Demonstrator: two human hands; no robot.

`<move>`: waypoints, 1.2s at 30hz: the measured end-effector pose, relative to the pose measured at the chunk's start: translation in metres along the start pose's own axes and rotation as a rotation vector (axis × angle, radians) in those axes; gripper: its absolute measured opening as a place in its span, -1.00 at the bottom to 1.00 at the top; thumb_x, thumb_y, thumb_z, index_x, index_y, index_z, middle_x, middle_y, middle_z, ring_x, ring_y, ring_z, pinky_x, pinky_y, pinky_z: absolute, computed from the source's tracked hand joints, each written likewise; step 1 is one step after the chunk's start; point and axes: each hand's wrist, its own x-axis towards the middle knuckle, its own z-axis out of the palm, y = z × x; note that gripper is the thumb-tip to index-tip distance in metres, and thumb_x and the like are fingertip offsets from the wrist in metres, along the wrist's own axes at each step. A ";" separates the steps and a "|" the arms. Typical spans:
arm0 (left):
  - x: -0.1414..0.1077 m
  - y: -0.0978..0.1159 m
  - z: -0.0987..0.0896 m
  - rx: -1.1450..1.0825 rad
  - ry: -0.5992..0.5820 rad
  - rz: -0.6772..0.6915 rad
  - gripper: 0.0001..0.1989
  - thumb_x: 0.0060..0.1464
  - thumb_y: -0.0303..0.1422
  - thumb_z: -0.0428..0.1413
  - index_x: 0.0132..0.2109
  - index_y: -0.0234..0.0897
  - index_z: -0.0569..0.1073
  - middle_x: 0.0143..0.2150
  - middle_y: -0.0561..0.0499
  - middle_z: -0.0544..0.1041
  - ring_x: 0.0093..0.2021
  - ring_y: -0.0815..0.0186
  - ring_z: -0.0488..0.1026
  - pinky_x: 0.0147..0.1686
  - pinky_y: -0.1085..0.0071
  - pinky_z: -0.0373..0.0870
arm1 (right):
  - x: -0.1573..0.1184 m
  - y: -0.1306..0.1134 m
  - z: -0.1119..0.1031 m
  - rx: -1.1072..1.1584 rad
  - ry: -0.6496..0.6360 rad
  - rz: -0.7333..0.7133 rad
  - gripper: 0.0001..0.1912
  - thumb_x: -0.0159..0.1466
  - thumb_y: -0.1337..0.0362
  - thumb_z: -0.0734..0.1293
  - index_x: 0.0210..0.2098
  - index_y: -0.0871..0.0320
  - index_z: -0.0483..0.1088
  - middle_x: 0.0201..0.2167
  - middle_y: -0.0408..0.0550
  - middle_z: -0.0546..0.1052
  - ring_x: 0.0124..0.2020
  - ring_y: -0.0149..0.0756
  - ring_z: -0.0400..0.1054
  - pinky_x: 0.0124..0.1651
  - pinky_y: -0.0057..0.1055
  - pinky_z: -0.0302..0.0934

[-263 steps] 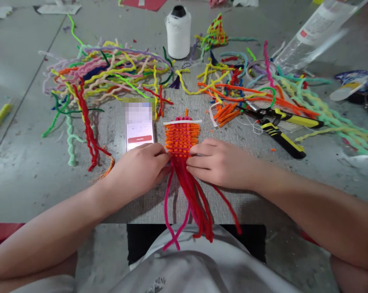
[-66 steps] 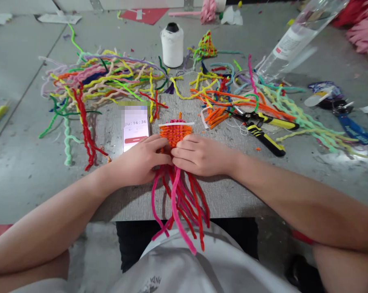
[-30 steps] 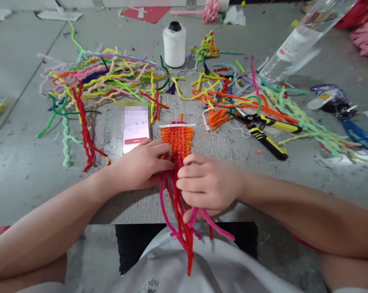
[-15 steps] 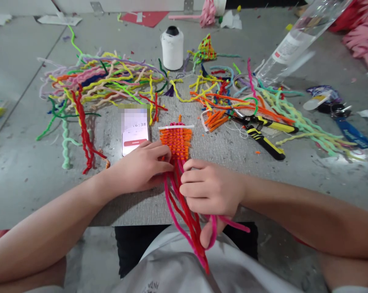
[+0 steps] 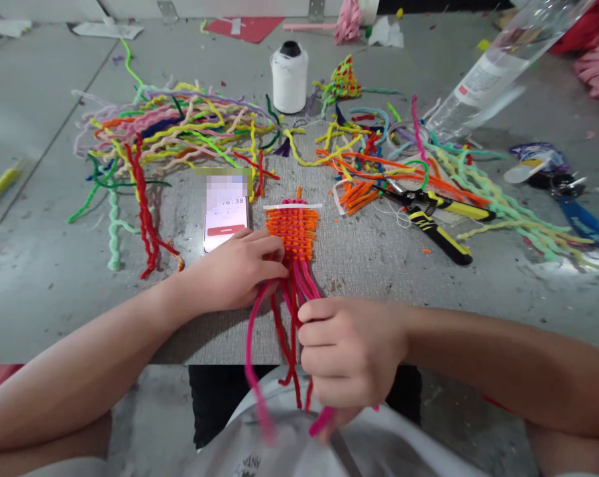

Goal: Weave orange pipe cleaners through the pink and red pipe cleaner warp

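Observation:
A small orange and pink woven piece of pipe cleaners lies on the grey board, a white strip across its top. My left hand is closed at its lower left edge, with fingertips partly hidden. From the bottom hang long pink pipe cleaners and red pipe cleaners. My right hand is wrapped round several pink ones and draws them toward my body. One loose pink strand bends out at the left, its end blurred. The red strands dangle over the table edge.
A phone lies beside my left hand. Black and yellow pliers rest at the right near orange offcuts. Behind are a pile of coloured pipe cleaners, a white thread spool and a leaning clear bottle.
My right hand has moved down toward my body with the pink strands. The loose pink strand has swung left, and the red strands have spread apart. My left hand stays at the woven piece.

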 end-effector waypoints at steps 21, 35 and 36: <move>-0.001 0.000 -0.006 -0.094 0.053 0.104 -0.91 0.22 -0.43 0.17 -0.12 -0.22 0.53 -0.04 -0.14 0.53 -0.06 0.13 0.44 -0.07 0.22 0.38 | -0.027 0.031 -0.014 -0.076 -0.210 0.398 -0.81 0.48 0.24 0.31 -0.14 0.18 0.54 -0.22 -0.03 0.63 -0.04 -0.22 0.31 0.08 -0.21 0.11; 0.000 0.008 -0.010 -0.146 0.023 0.200 -0.71 0.38 -0.10 0.05 -0.24 -0.17 0.46 -0.20 -0.09 0.58 0.00 0.08 0.41 0.00 0.16 0.32 | -0.027 0.032 -0.010 -0.159 -0.249 0.471 -0.81 0.45 0.38 0.24 -0.21 0.17 0.49 -0.29 -0.04 0.60 -0.01 -0.12 0.24 0.09 -0.16 0.08; 0.000 0.008 -0.010 -0.148 0.021 0.211 -0.69 0.38 -0.08 0.04 -0.24 -0.18 0.47 -0.20 -0.10 0.57 0.00 0.07 0.42 -0.01 0.15 0.31 | -0.026 0.032 -0.011 -0.148 -0.268 0.485 -0.82 0.43 0.39 0.24 -0.20 0.17 0.49 -0.27 -0.03 0.60 0.00 -0.11 0.24 0.08 -0.16 0.07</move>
